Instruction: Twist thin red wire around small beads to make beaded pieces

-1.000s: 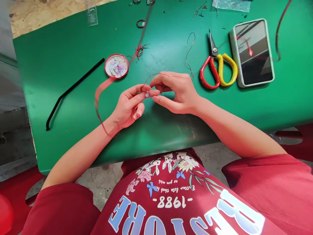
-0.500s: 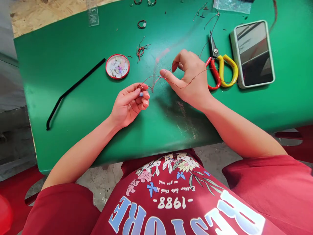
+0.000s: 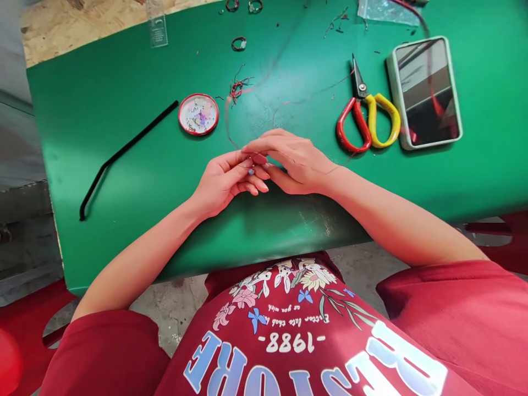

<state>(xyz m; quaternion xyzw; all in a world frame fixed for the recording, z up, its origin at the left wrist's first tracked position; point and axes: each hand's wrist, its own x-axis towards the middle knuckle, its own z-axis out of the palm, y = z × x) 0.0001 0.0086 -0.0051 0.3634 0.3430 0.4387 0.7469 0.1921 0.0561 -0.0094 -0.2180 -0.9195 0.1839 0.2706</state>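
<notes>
My left fingers are pinching thin red cord beside a small, round bluish bead; my right fingers are curling against them, their grip unclear. Smooth green worktop is stretching openly toward the scissors.

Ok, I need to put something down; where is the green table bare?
Between the particleboard and bent black rod, or between the smartphone and near table edge. It's crowded around the left hand, right hand and loose cord, and beyond them at the cord tangle.
</notes>
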